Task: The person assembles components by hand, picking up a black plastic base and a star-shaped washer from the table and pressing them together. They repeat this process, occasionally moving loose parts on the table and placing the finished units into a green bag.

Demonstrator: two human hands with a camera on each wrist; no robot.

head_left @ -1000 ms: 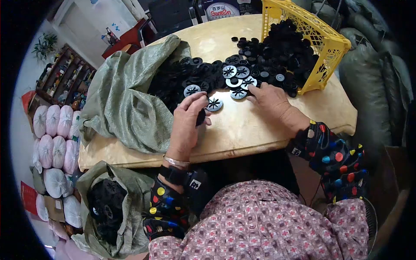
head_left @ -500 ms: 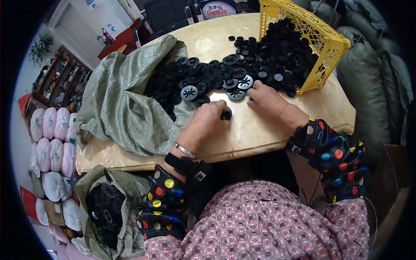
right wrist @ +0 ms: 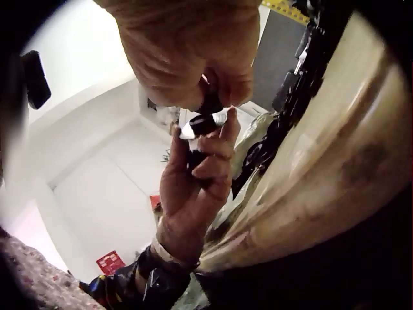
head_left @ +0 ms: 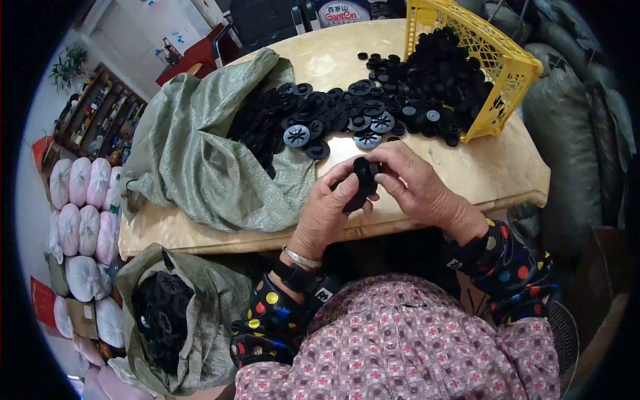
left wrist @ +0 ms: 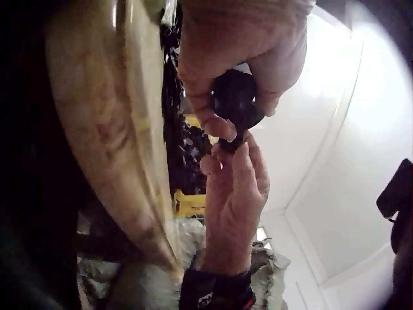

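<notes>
So my grip right now: left hand (head_left: 323,217) has fingers and thumb curled round a black disc (head_left: 355,199), and right hand (head_left: 419,190) is pinching a small black cap (head_left: 365,168) right up against it, just above the near edge of the tabletop (head_left: 480,170). I'd call this step close two-handed work on those two bits, and the next move probably wants a steady left and light right fingertips. Can't tell if they're actually seated together, my fingers cover the join. Beyond my hands there's a heap of black discs (head_left: 320,110), a few showing greyish faces, running into a pile of small caps (head_left: 443,73) by a yellow crate (head_left: 527,67). Green sack (head_left: 193,147) is slumped beside the discs, and an open sack (head_left: 213,303) of black parts sits below. Room's got wrapped bundles (head_left: 80,180), crowded shelves (head_left: 100,110) and a dark chair (head_left: 263,27).
</notes>
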